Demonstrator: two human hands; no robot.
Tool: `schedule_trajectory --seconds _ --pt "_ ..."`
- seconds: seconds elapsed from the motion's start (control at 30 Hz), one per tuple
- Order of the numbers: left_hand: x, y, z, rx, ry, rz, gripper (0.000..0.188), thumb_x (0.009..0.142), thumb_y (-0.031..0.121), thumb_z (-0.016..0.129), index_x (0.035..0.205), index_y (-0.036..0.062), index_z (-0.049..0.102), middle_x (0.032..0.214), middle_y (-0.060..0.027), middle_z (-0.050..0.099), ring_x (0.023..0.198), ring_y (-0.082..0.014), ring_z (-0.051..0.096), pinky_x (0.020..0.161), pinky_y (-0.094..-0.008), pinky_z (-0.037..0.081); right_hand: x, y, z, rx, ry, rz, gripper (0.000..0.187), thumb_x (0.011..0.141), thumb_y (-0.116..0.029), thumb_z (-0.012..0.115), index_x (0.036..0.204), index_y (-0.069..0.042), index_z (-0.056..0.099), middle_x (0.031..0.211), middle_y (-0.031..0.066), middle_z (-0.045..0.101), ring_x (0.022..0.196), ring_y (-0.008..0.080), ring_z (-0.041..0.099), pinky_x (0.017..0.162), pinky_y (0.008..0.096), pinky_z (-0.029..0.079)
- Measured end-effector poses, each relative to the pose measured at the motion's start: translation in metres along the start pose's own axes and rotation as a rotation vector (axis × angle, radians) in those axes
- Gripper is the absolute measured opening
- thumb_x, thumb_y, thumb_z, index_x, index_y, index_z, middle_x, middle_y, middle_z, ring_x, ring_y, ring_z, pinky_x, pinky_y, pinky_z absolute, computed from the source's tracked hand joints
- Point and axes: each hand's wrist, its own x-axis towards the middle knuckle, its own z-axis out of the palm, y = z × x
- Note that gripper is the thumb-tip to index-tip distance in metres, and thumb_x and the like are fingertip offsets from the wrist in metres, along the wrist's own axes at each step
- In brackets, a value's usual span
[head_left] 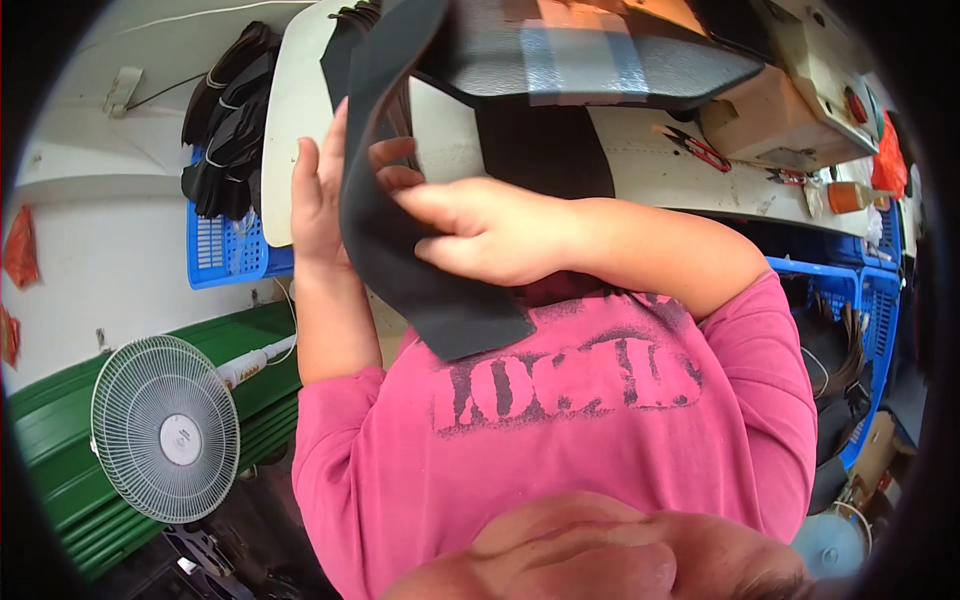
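Note:
A long, wide strip of black sheet material hangs in front of my chest, curving up toward the bench. My left hand is at its left edge, partly behind it, with the thumb pointing up and some fingers hidden by the strip. From the right, my right hand grips the strip's right edge, its thumb below the bent fingers. The lower end of the strip lies against my pink shirt. Beyond my hands stands a black machine body with clear tape wrapped over it.
Another dark piece lies on the white worktable. Red-handled scissors rest farther right. Bundled black pieces sit above a blue basket at left. A white fan stands lower left; another blue basket is at right.

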Motion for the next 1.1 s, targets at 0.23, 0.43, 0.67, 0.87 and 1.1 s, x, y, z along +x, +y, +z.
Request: schedule_trajectory --seconds 0.23,0.43,0.67,0.87,1.1 --pt "0.064 0.056 -0.096 0.132 0.085 0.382 0.038 0.095 0.01 0.049 0.133 0.0074 0.045 0.111 -0.0134 0.061 0.082 -0.0196 0.064 0.066 -0.0296 0.056 0.049 0.043 0.011 -0.33 0.049 0.119 0.068 0.084 -0.009 0.051 0.144 0.003 0.022 0.131 0.0286 0.048 0.122 0.036 0.049 0.1 0.034 0.04" --pt "0.161 0.087 -0.162 0.444 0.525 0.461 0.04 0.088 0.003 0.06 0.127 0.0028 0.052 0.11 -0.0114 0.063 0.093 -0.0193 0.063 0.081 -0.0307 0.053 0.089 0.096 -0.014 -0.331 0.365 0.026 0.08 0.087 -0.012 0.053 0.15 -0.008 0.005 0.09 0.0235 0.06 0.082 0.0321 0.066 0.07 0.0365 0.051" --pt "0.224 0.045 -0.245 1.687 0.818 0.313 0.05 0.079 0.045 0.068 0.124 0.0253 0.061 0.121 -0.0162 0.057 0.116 -0.0314 0.052 0.101 -0.0413 0.039 0.091 0.087 -0.027 0.158 0.122 0.731 0.058 0.095 -0.02 0.047 0.147 -0.009 0.024 0.078 0.0119 0.063 0.055 0.016 0.064 0.047 0.0289 0.052" --pt "0.208 0.05 -0.243 1.518 1.034 0.312 0.058 0.075 0.053 0.066 0.121 0.0176 0.063 0.129 -0.0194 0.05 0.121 -0.0345 0.047 0.102 -0.0406 0.039 0.075 0.02 -0.029 -0.273 -0.318 0.719 0.04 0.093 -0.025 0.051 0.127 -0.005 0.055 0.074 0.0143 0.066 0.06 0.0202 0.065 0.057 0.0314 0.051" --pt "0.099 0.018 -0.088 1.699 0.357 0.757 0.025 0.08 0.018 0.066 0.102 0.0078 0.069 0.107 -0.012 0.066 0.101 -0.0295 0.061 0.09 -0.0364 0.047 -0.034 0.005 -0.059 -0.531 0.075 0.031 0.021 0.083 -0.013 0.06 0.099 -0.001 0.066 0.088 0.0155 0.066 0.082 0.0311 0.064 0.074 0.0377 0.05"
